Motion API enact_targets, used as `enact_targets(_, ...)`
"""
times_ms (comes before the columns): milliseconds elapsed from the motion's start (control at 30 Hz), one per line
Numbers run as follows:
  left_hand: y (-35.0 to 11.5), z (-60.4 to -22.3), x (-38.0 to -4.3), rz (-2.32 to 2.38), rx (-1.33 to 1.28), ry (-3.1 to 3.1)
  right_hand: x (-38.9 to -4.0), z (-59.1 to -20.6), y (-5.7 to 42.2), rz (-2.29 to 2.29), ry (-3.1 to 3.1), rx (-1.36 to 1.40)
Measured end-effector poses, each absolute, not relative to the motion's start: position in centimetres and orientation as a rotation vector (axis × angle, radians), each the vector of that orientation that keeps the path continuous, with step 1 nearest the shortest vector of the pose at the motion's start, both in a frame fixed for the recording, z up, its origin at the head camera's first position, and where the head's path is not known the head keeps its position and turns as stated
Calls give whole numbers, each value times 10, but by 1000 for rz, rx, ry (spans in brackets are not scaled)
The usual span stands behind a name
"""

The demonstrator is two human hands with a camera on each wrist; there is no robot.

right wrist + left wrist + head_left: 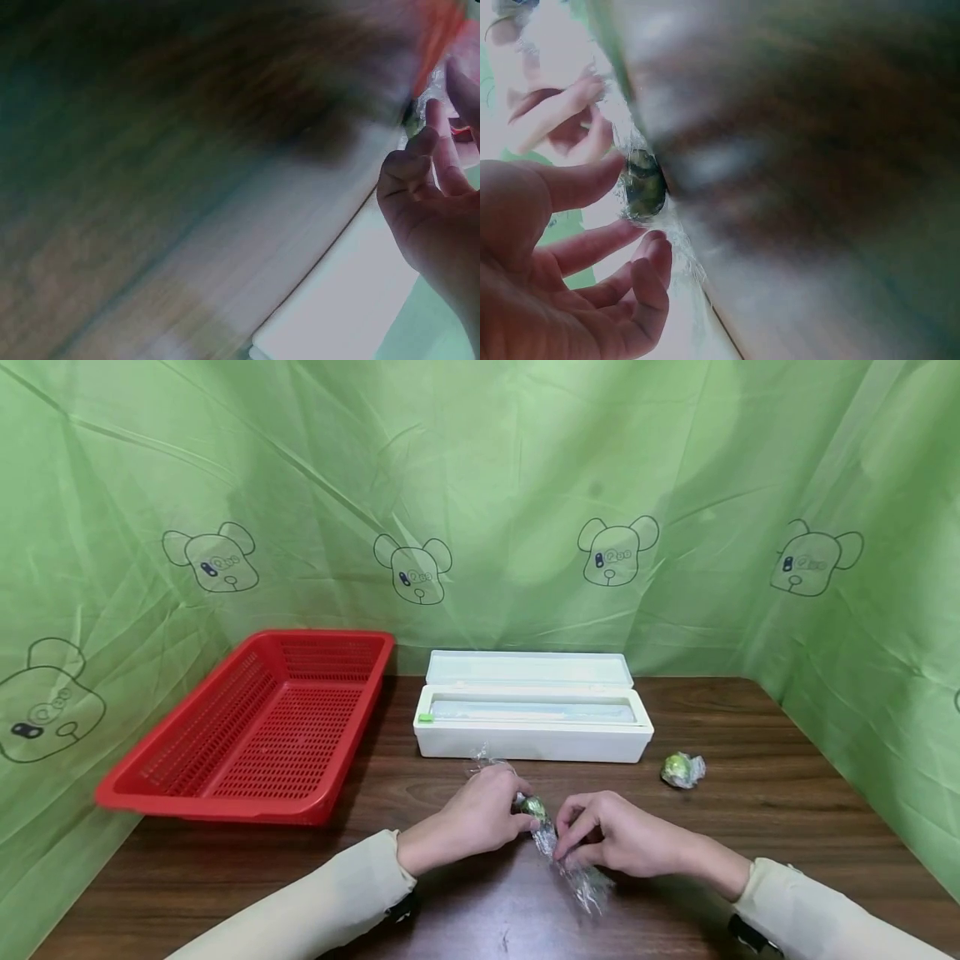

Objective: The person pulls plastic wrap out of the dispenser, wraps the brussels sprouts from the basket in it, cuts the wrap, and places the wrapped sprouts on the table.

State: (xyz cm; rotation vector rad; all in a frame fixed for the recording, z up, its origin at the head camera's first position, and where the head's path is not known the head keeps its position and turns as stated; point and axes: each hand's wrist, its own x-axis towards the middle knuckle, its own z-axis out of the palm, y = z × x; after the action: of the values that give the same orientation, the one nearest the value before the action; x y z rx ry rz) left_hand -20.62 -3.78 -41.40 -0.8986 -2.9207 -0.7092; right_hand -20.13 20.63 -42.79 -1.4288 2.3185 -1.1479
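Note:
A small round green item (535,808), perhaps a fruit or vegetable, lies in clear plastic wrap (587,887) at the middle front of the table. My left hand (487,810) holds it between thumb and index finger, the other fingers curving beneath it in the left wrist view. To its right, my right hand (626,837) pinches the gathered wrap beside it. The wrap's loose end trails toward the table's front, and another end sticks out behind the left hand. Dark green and glossy, the wrapped item (643,191) shows between the left fingertips in the left wrist view.
Behind the hands stands a white cling film box (532,745), its lid raised and a roll inside. A red plastic basket (337,768) sits at the left. Another wrapped green item (681,770) rests on the wooden table (780,802) at the right. Green cloth surrounds the table.

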Motion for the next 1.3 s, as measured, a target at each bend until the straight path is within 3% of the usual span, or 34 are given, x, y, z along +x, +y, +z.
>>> enact_targets(333, -35, -416, -206, -708, -874, -2908, -215, -427, 192, -1513, 2344, -1130)
enact_targets(700, -36, -418, -206, -818, -817, -2905, -221, -430, 164, -1631, 2415, -584)
enact_targets(1033, -42, -422, -202, -999, -799, -2868, -224, -429, 154, -1565, 2491, -453)
enact_targets(1300, -62, -421, -191, -1455, -694, -2847, -223, -427, 150, -1520, 2535, -337)
